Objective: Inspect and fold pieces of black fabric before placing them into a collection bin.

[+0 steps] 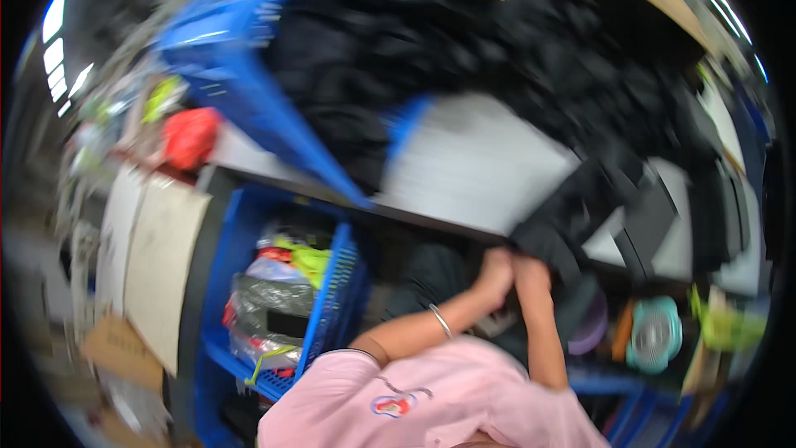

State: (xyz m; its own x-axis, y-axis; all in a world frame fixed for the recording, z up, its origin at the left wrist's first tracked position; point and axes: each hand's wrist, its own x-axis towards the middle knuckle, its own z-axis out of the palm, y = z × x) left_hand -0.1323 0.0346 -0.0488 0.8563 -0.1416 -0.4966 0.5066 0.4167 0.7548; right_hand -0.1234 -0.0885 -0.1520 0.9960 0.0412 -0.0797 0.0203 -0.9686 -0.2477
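Note:
My left hand (495, 275) and my right hand (531, 271) are close together at the near edge of the white tabletop (477, 166). Motion smears both, but their fingers look curled. A strip of black cloth (551, 236) runs from the table down to them, and both hands appear closed on its near end. The fingertips themselves are hidden. Beyond, a large heap of black cloth (390, 41) spills from a tipped blue basket (240, 75) across the table. Flat dark pieces (647, 228) lie to the right of my hands.
Left of me, a blue crate (319, 315) holds plastic-wrapped and bright-coloured items. A red bag (191, 137) sits at the table's left end, above pale cardboard (162, 257). To the lower right are a turquoise fan-like object (655, 333) and a purple round thing (590, 323).

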